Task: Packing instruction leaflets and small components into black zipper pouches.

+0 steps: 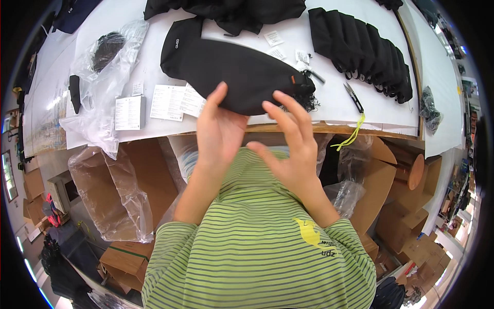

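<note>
A black fabric pouch (pixel 226 62) lies slantwise at the table's front edge, a small orange tab and a bunched drawstring end at its right. My left hand (pixel 222 131) is at its near edge, thumb over the top and fingers out of sight beneath the cloth. To the right, my right hand (pixel 293 139) is open, thumb and fingers spread, two fingertips over the pouch's lower right edge. White printed labels (pixel 167 102) lie partly beside the pouch, with a small stack of white cards (pixel 129 113) further left.
A row of folded black pouches (pixel 360 51) stands at the back right, and more black cloth (pixel 231 13) is heaped behind. Small snips (pixel 353 98) with a yellow cord lie on the right. Clear plastic bags (pixel 103 82) cover the left side. Cardboard boxes (pixel 370 190) stand below the table.
</note>
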A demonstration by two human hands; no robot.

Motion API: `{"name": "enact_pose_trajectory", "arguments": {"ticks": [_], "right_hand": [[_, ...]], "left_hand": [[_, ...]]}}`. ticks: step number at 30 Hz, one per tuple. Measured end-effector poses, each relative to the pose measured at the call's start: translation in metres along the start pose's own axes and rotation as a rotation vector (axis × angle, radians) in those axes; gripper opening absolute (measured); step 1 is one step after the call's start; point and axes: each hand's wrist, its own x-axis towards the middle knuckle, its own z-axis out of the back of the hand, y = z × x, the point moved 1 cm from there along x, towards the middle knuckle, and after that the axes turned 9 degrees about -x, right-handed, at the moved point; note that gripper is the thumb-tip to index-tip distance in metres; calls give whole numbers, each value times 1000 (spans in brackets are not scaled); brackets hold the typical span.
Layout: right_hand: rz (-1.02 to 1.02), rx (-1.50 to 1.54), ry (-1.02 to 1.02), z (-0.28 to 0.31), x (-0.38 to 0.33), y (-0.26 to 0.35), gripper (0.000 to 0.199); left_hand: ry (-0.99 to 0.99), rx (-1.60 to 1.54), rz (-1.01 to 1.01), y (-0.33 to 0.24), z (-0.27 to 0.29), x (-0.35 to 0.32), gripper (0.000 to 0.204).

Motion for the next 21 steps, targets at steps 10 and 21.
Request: {"name": "enact_pose_trajectory", "arguments": {"ticks": [10, 21], "right_hand": [[-170, 141, -21, 14, 8, -29, 32], [-456, 503, 62, 29, 7, -64, 29]], "left_hand": [[72, 316, 64, 1, 31, -18, 49], [235, 972, -403, -40, 32, -4, 22]]}}
